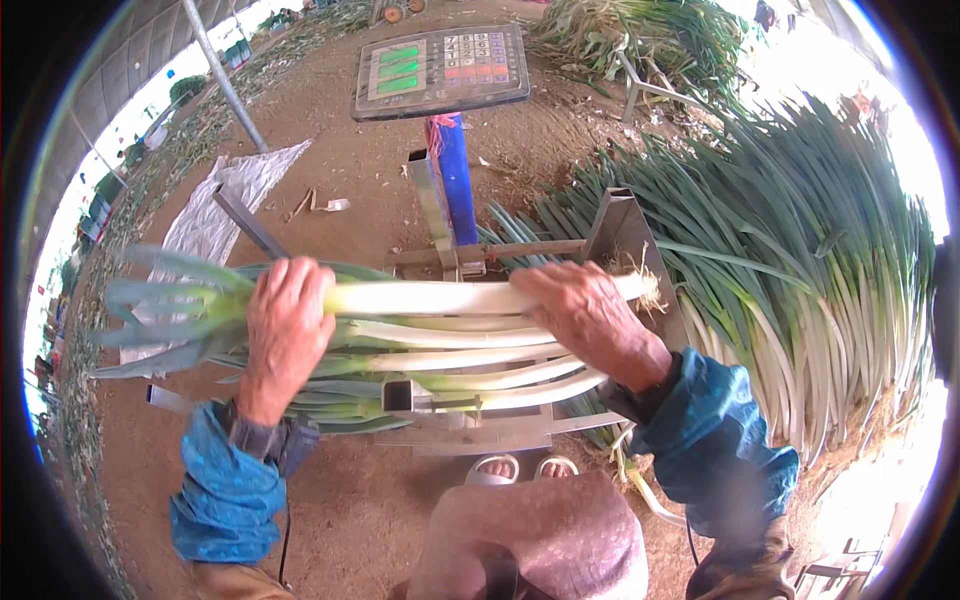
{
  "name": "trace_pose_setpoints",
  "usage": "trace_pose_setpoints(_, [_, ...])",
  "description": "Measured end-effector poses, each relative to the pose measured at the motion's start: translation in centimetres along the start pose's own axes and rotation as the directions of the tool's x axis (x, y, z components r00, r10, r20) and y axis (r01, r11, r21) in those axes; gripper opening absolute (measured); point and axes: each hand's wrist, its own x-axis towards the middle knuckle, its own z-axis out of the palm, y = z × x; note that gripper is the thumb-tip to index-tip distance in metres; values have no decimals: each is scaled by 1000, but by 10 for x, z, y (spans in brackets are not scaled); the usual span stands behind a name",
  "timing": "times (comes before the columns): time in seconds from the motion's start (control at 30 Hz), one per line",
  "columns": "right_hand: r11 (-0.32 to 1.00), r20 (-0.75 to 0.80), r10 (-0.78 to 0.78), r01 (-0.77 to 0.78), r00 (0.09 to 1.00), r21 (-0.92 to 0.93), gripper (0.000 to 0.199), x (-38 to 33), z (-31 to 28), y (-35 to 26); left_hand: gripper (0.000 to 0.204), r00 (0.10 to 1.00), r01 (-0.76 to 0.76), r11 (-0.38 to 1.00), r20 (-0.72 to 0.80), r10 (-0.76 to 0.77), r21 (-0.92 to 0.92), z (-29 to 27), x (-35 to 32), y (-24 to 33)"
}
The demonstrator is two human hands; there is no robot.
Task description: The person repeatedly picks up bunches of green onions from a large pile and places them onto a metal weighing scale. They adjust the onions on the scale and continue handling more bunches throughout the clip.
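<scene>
One leek [430, 298] held level over a partly filled metal rack [612, 230].
The left hand [288, 335] has its grip wrapped around the green neck; the right hand [590, 312] has its grip closed on the white shank near the roots. Several leeks [470, 358] already lie side by side in the rack; a large heap [790, 250] at right lies outside it, so most seems left.
</scene>
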Motion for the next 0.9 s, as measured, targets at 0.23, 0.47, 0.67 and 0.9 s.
trace_pose_setpoints(0.23, [935, -193, 210, -254, 959, -247, 15, 34, 78, 77, 39, 995, 59, 998, 82, -61, 20, 119, 46, -27])
trace_pose_setpoints(0.47, [832, -107, 356, -367, 928, -417, 14, -4, 163, 129, 46, 923, 135, 991, 359, -134, 23, 238, 10, -11])
trace_pose_setpoints(0.67, [848, 52, 405, -353, 913, -395, 23, -4, 160, 133, 54, 761, 220, 973, 636, -127, -70, 242, 14, -22])
trace_pose_setpoints(0.9, [833, 65, 437, -377, 897, -406, 23, -1, 153, 124, 51, 837, 208, 977, 527, -148, -56, 227, 12, -12])
